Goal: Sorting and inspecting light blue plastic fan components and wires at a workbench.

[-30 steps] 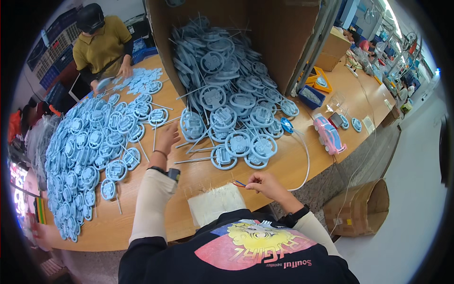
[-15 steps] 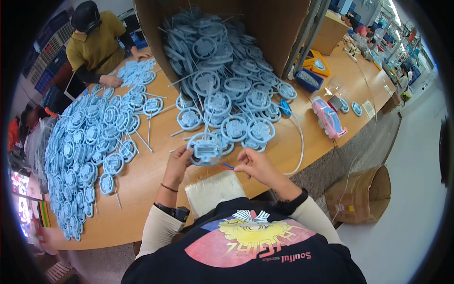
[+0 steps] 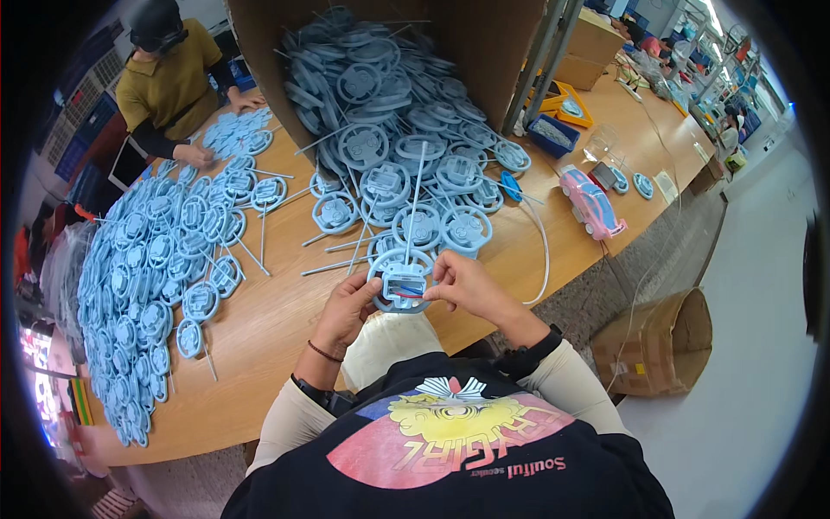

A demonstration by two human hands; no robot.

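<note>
A light blue toy steering wheel [image 3: 374,278] is held above the front of the table, its recessed rectangular compartment facing up and a thin pale rod pointing away from me. My left hand [image 3: 342,316] is closed around its left rim. On the other side, the fingers of my right hand [image 3: 467,287] pinch the ends of red and blue wires [image 3: 409,295], which lie across the compartment. Just beyond, similar steering wheels [image 3: 386,183] spill from a large cardboard box [image 3: 490,52]. Under my hands lies a whitish pad [image 3: 393,342].
A broad heap of steering wheels [image 3: 138,285] covers the left table, where another person [image 3: 169,78] handles flat blue pieces [image 3: 238,131]. To the right are a blue tool [image 3: 511,186] with a white cable, a pink toy car [image 3: 590,203] and a blue bin [image 3: 553,137]. A carton [image 3: 653,346] stands on the floor.
The steering wheel has shifted right and turned, its rod now pointing away. My right hand has brought the wires from beside the wheel to over its compartment.
</note>
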